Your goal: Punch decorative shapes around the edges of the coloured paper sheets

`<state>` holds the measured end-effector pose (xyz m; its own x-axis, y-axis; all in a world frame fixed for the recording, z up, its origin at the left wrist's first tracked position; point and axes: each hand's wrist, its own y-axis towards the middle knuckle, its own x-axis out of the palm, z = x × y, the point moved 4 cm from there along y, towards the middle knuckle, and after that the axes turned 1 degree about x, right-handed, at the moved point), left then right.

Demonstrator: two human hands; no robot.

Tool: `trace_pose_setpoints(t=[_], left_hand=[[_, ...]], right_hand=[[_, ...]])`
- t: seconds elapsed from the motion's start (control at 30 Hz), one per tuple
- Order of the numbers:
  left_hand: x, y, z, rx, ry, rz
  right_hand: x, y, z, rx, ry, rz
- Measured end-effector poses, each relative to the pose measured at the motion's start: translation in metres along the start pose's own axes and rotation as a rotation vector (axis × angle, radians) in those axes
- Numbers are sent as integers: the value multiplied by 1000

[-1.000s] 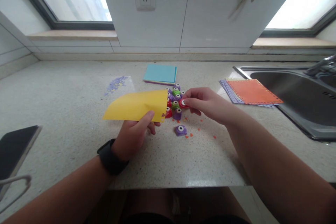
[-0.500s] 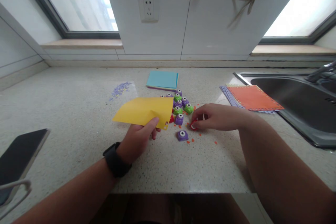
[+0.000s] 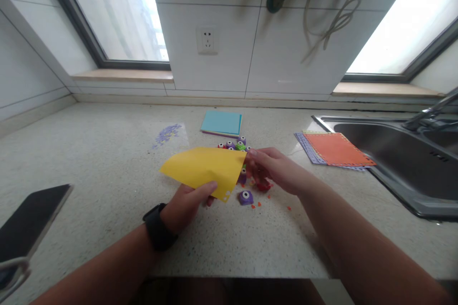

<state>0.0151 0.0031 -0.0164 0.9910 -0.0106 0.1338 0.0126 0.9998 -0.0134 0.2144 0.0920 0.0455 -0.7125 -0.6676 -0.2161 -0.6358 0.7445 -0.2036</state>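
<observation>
My left hand (image 3: 191,202), with a black watch on its wrist, pinches the lower edge of a yellow sheet of paper (image 3: 203,167), thumb on top. Small shapes are punched out at the sheet's lower right corner. My right hand (image 3: 274,167) is at the sheet's right edge, thumb and fingers apart, its thumb tip by the upper corner. Below its fingers a red craft punch (image 3: 264,187) rests on the counter. Close by lies a purple craft punch (image 3: 245,197). More punches, such as a green one (image 3: 240,145), are partly hidden behind the sheet.
Orange paper bits (image 3: 259,204) lie around the punches. A blue paper stack (image 3: 222,123) is at the back. Orange and purple sheets (image 3: 332,148) overlap the edge of the sink (image 3: 386,152). Purple confetti (image 3: 167,135) lies back left, a dark device (image 3: 32,214) at far left.
My right hand has let go of the red punch, leaving it on the counter, and has moved up and left to the yellow sheet's edge. The camera view has tilted up.
</observation>
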Motion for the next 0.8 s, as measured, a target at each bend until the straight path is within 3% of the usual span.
trace_pose_setpoints(t=[0.1,0.23,0.43,0.57,0.8], left_hand=[[-1,-1,-3,-9,-40,-35],[2,-2,1,-19,-32,-74],[3,6,2,-74,43,-11],[3,12,0,-63,12,18],[-1,14,3,-35,106,95]], right_hand=[[19,5,0,-107,329,-12],[23,7,0,-243,490,66],[9,11,5,-350,397,223],[2,11,6,-406,333,243],[-3,12,6,-338,207,273]])
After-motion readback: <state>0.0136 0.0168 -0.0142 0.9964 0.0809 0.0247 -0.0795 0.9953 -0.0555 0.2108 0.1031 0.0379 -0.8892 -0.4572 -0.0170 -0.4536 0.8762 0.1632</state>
